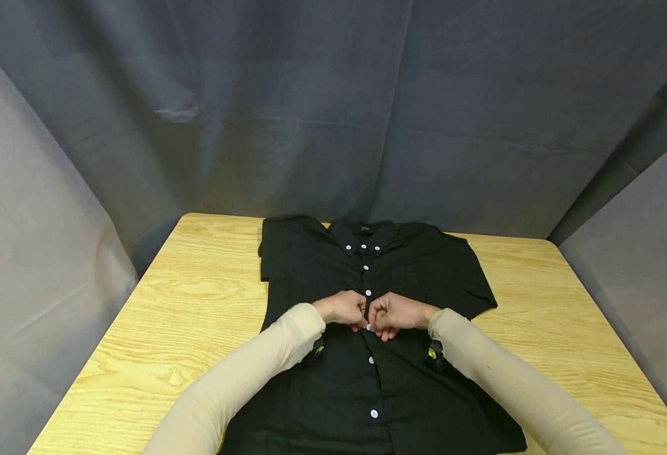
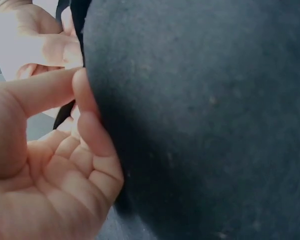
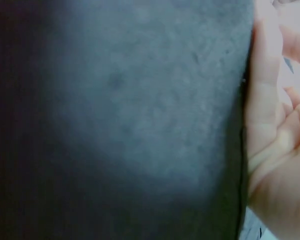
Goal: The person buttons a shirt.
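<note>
A black short-sleeved button-up shirt (image 1: 316, 392) lies front up, its collar at the far end. My left hand (image 1: 345, 309) pinches the shirt's front edge at mid-chest, thumb against fingertip in the left wrist view. Close beside it, my right hand (image 1: 398, 313) curls its fingers on the other side of the front strip, gripping the cloth there. A white button (image 1: 369, 327) shows between the two hands, by the right fingertips. In the right wrist view dark cloth fills most of the picture and hides the right fingertips.
More white buttons run down the front, one above the hands (image 1: 368, 292) and others below, such as a lower button (image 1: 374, 414). Under the shirt is a light wooden table (image 1: 197, 284). Grey curtains (image 1: 311, 114) stand behind and at both sides.
</note>
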A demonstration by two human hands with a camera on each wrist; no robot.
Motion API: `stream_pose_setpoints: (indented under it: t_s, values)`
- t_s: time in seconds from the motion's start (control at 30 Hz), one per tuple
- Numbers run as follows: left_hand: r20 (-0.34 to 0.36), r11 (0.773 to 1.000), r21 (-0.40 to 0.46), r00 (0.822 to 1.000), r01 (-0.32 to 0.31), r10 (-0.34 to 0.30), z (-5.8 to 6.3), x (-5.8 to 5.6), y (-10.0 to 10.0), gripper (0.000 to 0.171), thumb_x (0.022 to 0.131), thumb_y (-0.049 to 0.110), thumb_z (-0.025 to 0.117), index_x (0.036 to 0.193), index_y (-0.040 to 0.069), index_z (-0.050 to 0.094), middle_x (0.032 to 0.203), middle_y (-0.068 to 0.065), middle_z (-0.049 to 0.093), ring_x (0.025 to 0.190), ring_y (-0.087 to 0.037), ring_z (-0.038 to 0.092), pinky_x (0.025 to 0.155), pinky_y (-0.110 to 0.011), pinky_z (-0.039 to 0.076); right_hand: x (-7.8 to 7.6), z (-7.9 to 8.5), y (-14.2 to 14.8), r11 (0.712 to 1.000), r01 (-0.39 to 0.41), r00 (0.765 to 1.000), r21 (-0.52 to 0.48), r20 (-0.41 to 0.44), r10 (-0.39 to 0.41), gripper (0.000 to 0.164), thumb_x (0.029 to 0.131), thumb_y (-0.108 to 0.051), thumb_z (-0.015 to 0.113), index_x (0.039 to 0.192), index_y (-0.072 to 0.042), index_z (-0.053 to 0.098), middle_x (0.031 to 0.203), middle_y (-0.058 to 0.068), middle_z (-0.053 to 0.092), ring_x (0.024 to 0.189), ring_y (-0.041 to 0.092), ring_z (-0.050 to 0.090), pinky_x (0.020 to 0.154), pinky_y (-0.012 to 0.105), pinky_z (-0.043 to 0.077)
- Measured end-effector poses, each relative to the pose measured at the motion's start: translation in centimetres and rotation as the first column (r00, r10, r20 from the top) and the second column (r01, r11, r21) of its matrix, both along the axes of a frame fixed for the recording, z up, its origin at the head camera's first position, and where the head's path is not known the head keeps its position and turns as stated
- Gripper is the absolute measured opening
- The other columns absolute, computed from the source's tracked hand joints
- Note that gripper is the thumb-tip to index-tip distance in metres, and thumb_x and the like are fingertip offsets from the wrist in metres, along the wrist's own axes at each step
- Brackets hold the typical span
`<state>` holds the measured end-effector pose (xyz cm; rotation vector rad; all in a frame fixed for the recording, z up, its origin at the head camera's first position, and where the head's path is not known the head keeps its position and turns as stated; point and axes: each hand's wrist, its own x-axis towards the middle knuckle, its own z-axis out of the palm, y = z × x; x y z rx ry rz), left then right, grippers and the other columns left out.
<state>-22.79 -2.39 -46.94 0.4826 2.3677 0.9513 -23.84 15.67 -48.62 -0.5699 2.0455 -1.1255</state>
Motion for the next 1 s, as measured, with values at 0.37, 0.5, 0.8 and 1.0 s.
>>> stream_pose_setpoints:
  t_s: [0.37,0.5,0.8,1.0]
  values:
    - [-0.157,0.998,-0.04,0.987,-0.05,0.043,-0.3,1.1,-0.3,0.018,0.079,0.012,0.07,0.065,0.012,0.057,0.055,0.004,0.058,0.051,-0.01,0.052,0.048,-0.022,0.037,1.0,0.0,-0.7,0.991,0.1,0.987,0.086,-0.134,-0.088,0.005,0.081,-0.004,0.064,0.076,-0.002,0.062,0.061,0.006,0.061,0.051,0.015,0.061,0.048,0.028,0.05]
    - [-0.223,0.998,-0.052,0.974,-0.043,0.031,-0.2,1.7,-0.6,0.017,0.08,0.015,0.07,0.068,0.012,0.059,0.059,0.005,0.055,0.053,-0.011,0.05,0.049,-0.022,0.037,2.0,0.8,-1.3,0.979,0.14,0.964,0.15,-0.247,-0.1,0.01,0.083,-0.005,0.063,0.074,-0.005,0.061,0.059,0.003,0.06,0.05,0.015,0.061,0.048,0.029,0.049]
    - [-0.286,0.997,-0.083,0.958,-0.006,-0.018,0.0,3.7,-1.6,0.015,0.078,0.017,0.074,0.081,0.01,0.061,0.062,0.006,0.054,0.057,-0.01,0.051,0.053,-0.024,0.04,3.7,1.7,-1.4,0.96,0.106,0.901,0.259,-0.433,0.017,0.017,0.084,-0.011,0.069,0.07,-0.011,0.059,0.056,-0.006,0.055,0.049,0.008,0.053,0.048,0.023,0.041]
    - [-0.271,0.991,-0.105,0.957,0.08,-0.106,0.3,4.9,-1.7,0.021,0.082,0.019,0.071,0.065,0.015,0.06,0.059,0.009,0.053,0.053,-0.008,0.049,0.05,-0.021,0.039,4.5,2.2,-1.0,0.957,0.037,0.895,0.288,-0.435,0.096,0.021,0.084,-0.013,0.07,0.066,-0.013,0.058,0.057,-0.008,0.051,0.05,0.007,0.048,0.048,0.022,0.038]
